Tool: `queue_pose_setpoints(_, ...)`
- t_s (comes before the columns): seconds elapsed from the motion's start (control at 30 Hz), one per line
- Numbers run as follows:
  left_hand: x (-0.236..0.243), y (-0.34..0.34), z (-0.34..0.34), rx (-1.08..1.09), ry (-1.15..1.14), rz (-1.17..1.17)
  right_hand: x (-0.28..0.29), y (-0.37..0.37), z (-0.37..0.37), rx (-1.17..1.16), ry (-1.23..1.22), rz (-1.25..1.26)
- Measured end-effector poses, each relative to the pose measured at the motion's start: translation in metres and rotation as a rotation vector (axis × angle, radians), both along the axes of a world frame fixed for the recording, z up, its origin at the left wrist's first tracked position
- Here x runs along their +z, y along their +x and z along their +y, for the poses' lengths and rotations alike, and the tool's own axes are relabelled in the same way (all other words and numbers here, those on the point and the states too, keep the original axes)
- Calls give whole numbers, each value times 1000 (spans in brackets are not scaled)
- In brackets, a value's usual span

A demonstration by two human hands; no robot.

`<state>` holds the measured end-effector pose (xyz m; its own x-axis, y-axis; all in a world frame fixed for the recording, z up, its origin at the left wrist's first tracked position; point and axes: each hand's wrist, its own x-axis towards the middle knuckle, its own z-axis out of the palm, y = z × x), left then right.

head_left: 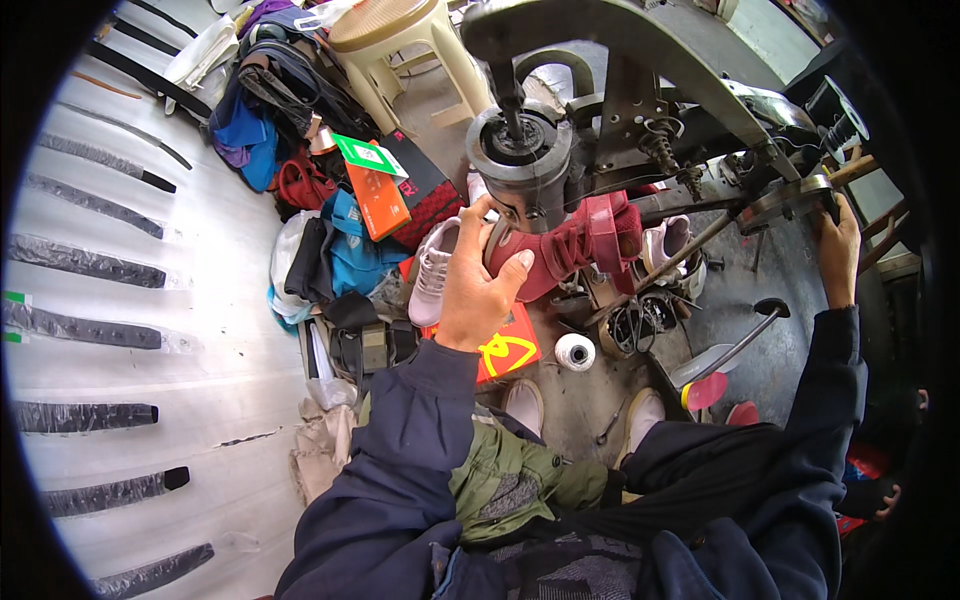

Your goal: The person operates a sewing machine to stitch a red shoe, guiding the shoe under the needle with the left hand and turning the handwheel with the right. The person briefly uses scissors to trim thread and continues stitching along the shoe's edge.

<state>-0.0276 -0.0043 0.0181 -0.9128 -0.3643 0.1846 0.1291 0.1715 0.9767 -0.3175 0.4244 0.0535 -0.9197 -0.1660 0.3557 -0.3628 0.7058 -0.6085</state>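
Observation:
A dark metal shoe-stitching machine [530,165] with a round head and a long arm stands in front of me. Under its head sits a dark red high-top shoe [560,255] with straps, lying on its side. My left hand [478,285] is closed around one end of the shoe, thumb on the near side and fingers behind it. The machine's head hides part of the shoe. At the right, my right hand [840,250] is closed around the machine's crank handle [829,205], beside its wheel.
Pale pink sneakers [433,275], a red box [512,345] and a white thread spool [575,352] lie below. Bags [345,240] and an orange box [377,200] are piled left of the machine, near a beige stool [395,30]. Wrapped dark straps [85,262] line a white surface at left.

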Motion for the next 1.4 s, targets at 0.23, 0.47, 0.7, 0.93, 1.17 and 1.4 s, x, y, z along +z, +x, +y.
queue_pose_setpoints(0.23, 7, 2, -20, -211, 545, -29, -94, -10, 12, -126, 260, -372)
queue_pose_setpoints(0.47, 11, -11, -27, -260, 288, -160, -82, 48, -52, 108, 103, -582)
queue_pose_setpoints(0.7, 32, -7, -21, -264, 15, -151, -59, 60, -66, 158, 99, -567)
queue_pose_setpoints(0.93, 19, -7, -25, -232, -91, -221, -3, 35, -29, 189, -123, -118)
queue_pose_setpoints(1.17, 11, -4, -25, -243, 9, -179, -68, -33, 38, -56, -38, -191)
queue_pose_setpoints(1.4, 4, -1, -26, -164, -120, -145, -63, 44, -39, 296, 52, -609)
